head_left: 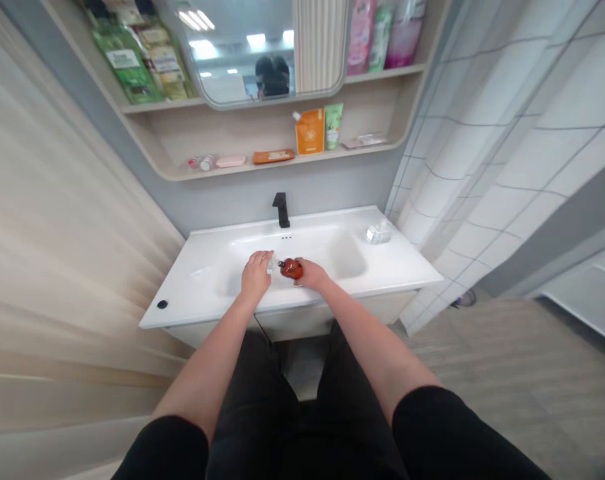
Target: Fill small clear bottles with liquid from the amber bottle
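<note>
Over the basin, my right hand (311,274) is wrapped round an amber-brown bottle (291,269). The bottle lies tilted on its side, and its dark neck points left. My left hand (256,272) is closed on a small clear container (270,265), mostly hidden by the fingers. The bottle's mouth is right beside this container; whether they touch, I cannot tell. A round black cap (162,304) lies on the left end of the counter.
The white washbasin (350,257) has a black tap (281,209) behind my hands. Clear glass-like items (378,233) stand at the right of the counter. Above hangs a shelf (217,170) with an orange pouch (310,132), a green tube (333,125) and a mirror (247,60).
</note>
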Motion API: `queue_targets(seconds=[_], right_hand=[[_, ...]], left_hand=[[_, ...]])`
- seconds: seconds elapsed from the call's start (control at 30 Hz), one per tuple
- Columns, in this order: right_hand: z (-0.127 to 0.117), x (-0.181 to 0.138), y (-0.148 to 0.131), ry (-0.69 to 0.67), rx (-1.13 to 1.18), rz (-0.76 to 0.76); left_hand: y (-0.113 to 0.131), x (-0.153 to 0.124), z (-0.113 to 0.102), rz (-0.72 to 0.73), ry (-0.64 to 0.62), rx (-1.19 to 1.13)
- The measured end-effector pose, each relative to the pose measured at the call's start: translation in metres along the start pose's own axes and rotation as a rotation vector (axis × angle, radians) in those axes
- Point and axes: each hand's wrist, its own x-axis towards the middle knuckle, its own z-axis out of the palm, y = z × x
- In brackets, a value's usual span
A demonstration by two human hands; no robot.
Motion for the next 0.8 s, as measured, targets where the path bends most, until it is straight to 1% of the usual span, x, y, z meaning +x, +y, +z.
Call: queue_targets(seconds=[0.57,0.8], right_hand=[[-0.004,-0.003,-0.004,0.02,0.018,0.002],[-0.002,-0.002,-0.002,0.024,0.031,-0.003]], left_hand=[[0.004,0.01,-0.015,0.037,-0.053,0.05],[0.007,0.016,-0.022,0.045,-0.083,0.075]])
